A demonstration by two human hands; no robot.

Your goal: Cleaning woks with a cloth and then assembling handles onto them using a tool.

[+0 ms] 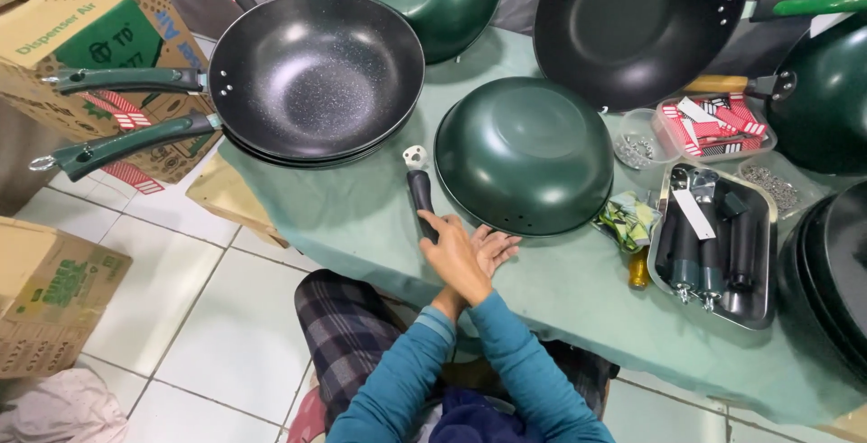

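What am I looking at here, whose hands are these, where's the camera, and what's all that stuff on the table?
The one picture comes from a camera worn on a person's head, looking down at their own crossed arms in blue sleeves. One hand grips a dark pan handle; which hand it is I cannot tell. The other hand rests open beside an upturned green wok. On the green cloth stand stacked black woks, a metal tray of more handles, and small tubs of screws.
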